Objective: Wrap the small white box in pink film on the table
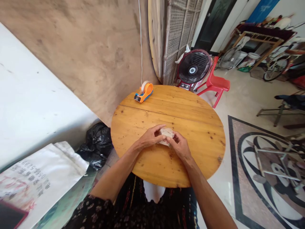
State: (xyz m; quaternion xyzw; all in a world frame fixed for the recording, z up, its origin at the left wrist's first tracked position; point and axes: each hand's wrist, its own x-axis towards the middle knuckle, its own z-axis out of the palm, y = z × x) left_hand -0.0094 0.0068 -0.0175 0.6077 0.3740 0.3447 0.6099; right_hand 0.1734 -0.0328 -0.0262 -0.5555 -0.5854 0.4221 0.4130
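Between my two hands is a small pale block-shaped packet [166,132], which looks wrapped in clear film; what is inside it I cannot make out. My left hand [151,136] grips its left side, the thumb across the near face and the fingers behind. On the right side, my right hand [180,145] holds it with the thumb in front and bent fingers at the edge. Both hands are low over the near middle of the round wooden table [190,111]. Part of the packet is covered by my thumbs.
An orange tape dispenser [144,92] with a roll of tape stands at the table's far left edge. Behind the table are a fan [194,68] and a red plastic chair [218,82]. Black plastic bags [96,144] and a white printed sack [47,171] lie at the left.
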